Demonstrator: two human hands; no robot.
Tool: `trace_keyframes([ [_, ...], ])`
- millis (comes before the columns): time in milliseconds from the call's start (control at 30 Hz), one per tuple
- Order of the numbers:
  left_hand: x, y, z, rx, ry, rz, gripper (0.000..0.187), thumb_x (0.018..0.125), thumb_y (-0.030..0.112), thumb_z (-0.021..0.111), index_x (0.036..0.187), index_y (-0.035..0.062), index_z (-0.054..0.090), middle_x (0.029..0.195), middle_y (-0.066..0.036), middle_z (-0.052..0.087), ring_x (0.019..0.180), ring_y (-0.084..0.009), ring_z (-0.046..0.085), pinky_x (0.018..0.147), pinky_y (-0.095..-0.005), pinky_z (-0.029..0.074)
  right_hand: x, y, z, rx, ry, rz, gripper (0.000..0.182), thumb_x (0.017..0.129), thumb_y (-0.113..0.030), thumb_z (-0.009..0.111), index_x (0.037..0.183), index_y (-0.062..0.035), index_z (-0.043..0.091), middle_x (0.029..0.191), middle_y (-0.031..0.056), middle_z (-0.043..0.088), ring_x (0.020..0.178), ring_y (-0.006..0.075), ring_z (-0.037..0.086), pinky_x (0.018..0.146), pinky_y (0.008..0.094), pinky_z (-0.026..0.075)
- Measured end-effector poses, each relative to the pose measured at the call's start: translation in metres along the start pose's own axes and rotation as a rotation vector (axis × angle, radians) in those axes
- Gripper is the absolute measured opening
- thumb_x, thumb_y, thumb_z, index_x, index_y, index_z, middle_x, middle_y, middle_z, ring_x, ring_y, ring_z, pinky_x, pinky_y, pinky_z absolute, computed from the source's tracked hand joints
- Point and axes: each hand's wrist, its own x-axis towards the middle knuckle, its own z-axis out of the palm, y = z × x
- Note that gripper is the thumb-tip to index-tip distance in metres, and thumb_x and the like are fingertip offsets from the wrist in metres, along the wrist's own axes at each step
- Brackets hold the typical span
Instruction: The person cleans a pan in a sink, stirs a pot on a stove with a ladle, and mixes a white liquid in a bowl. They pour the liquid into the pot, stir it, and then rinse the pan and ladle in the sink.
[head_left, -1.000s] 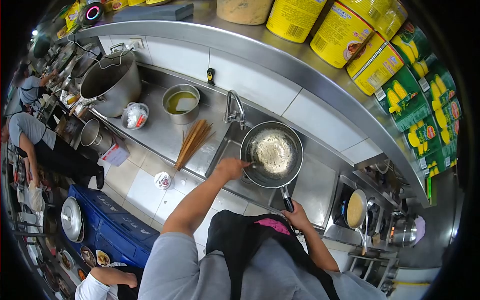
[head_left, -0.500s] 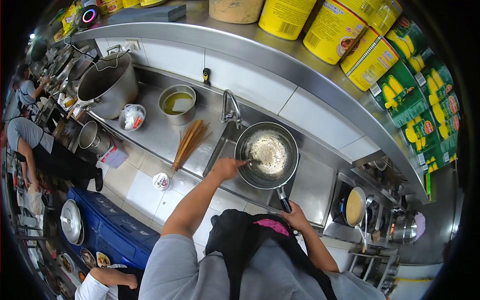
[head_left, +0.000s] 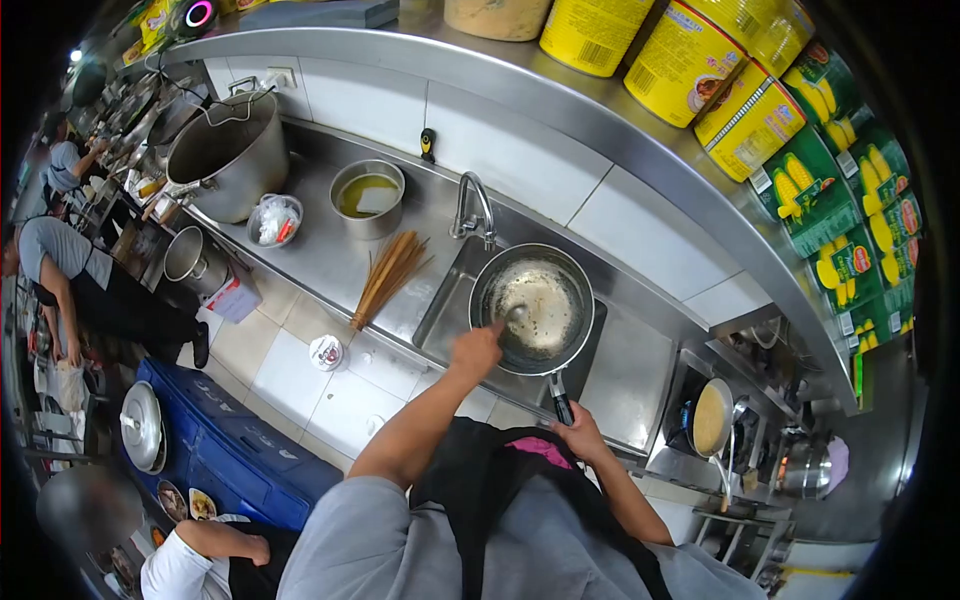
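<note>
Over a steel sink (head_left: 440,320), seen from the head camera, a person holds a frying pan (head_left: 535,308) with pale residue inside. The right hand (head_left: 577,432) is wrapped closed around the pan's black handle (head_left: 560,402). The left hand (head_left: 478,350) is clenched on a small scrubbing tool (head_left: 515,313) whose tip touches the pan's inner surface (the tool is too small to identify). A tap (head_left: 472,205) stands just behind the sink. On the counter to the left lie a bundle of chopsticks (head_left: 388,275), a metal bowl of yellowish liquid (head_left: 366,197) and a large stockpot (head_left: 228,155). Yellow tins (head_left: 690,55) line the shelf above.
</note>
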Motion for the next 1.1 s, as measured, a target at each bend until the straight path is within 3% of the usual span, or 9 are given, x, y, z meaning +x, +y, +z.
trace_keyframes([
  [67,-0.021,0.021,-0.008,0.046,-0.156,0.174,0.058,0.08,0.014,0.06,0.138,0.0154,0.054,0.095,-0.021,0.071,0.091,-0.039,0.07,0.08,-0.0498,0.057,-0.001,-0.003,0.002,-0.011,-0.003,0.041,0.038,0.081,-0.018,0.076,0.109,0.001,0.058,0.082,-0.0006,0.052,0.075,0.0123,0.046,0.072,0.0286,0.044],
  [267,-0.004,0.019,0.03,-0.23,0.001,-0.064,0.063,0.078,0.012,0.06,0.14,0.0083,0.051,0.097,-0.026,0.07,0.093,-0.0438,0.068,0.084,-0.0519,0.055,-0.003,0.002,0.001,-0.118,-0.076,0.004,0.038,0.081,-0.018,0.076,0.11,0.0003,0.059,0.08,0.0018,0.052,0.075,0.0134,0.047,0.072,0.0289,0.045],
  [333,-0.008,0.024,0.044,-0.314,-0.002,0.06,0.064,0.077,0.01,0.059,0.141,0.0063,0.049,0.098,-0.028,0.069,0.093,-0.0456,0.067,0.085,-0.0513,0.054,-0.004,-0.001,-0.003,-0.119,-0.089,-0.018,0.037,0.081,-0.017,0.076,0.109,0.0001,0.058,0.079,0.0024,0.052,0.074,0.0136,0.046,0.07,0.0291,0.045],
  [467,-0.001,0.03,0.029,-0.482,0.266,-0.262,0.061,0.078,0.007,0.058,0.139,0.0034,0.051,0.101,-0.03,0.067,0.098,-0.0466,0.065,0.087,-0.0512,0.053,-0.005,-0.002,-0.014,-0.098,-0.129,-0.076,0.033,0.082,-0.014,0.074,0.107,0.0,0.058,0.079,0.0032,0.052,0.072,0.0145,0.047,0.068,0.0304,0.045],
  [667,0.007,0.05,0.069,-0.405,0.159,0.013,0.058,0.077,0.008,0.057,0.135,0.0046,0.056,0.103,-0.03,0.067,0.1,-0.0448,0.065,0.089,-0.0501,0.053,-0.004,-0.017,-0.049,-0.053,-0.241,0.095,0.027,0.084,-0.01,0.071,0.105,0.0008,0.058,0.079,0.0069,0.056,0.076,0.0189,0.053,0.074,0.0331,0.047],
  [800,-0.007,0.043,0.045,-0.414,0.235,-0.227,0.058,0.077,0.007,0.056,0.135,0.0088,0.057,0.099,-0.03,0.067,0.098,-0.0445,0.066,0.089,-0.0513,0.052,0.003,0.025,-0.068,-0.146,-0.226,-0.162,0.025,0.086,-0.008,0.069,0.106,0.0006,0.058,0.079,0.0068,0.056,0.076,0.0195,0.054,0.074,0.0326,0.047],
  [900,-0.003,0.07,0.061,-0.386,0.27,-0.071,0.057,0.077,0.006,0.055,0.133,0.0123,0.06,0.097,-0.029,0.067,0.095,-0.0451,0.066,0.087,-0.0523,0.053,0.007,0.039,-0.081,-0.033,-0.337,-0.043,0.028,0.085,-0.012,0.071,0.107,0.0002,0.058,0.079,0.0072,0.056,0.075,0.0202,0.052,0.074,0.0331,0.046],
  [967,-0.011,0.097,0.057,-0.367,0.215,0.072,0.057,0.076,0.003,0.053,0.13,0.0156,0.063,0.093,-0.026,0.068,0.09,-0.0449,0.066,0.084,-0.0519,0.053,0.016,0.046,-0.096,-0.106,-0.285,-0.206,0.029,0.084,-0.015,0.072,0.1,0.0005,0.055,0.077,0.0079,0.053,0.074,0.0211,0.05,0.074,0.0344,0.046],
  [1100,-0.009,0.063,0.06,-0.162,0.235,-0.229,0.055,0.079,0.013,0.059,0.134,0.0142,0.06,0.107,-0.023,0.069,0.098,-0.0406,0.067,0.088,-0.0504,0.054,0.021,0.064,-0.116,-0.114,-0.296,-0.245,0.031,0.081,-0.017,0.074,0.096,0.0008,0.053,0.077,0.0102,0.052,0.075,0.0218,0.049,0.073,0.0353,0.045],
])
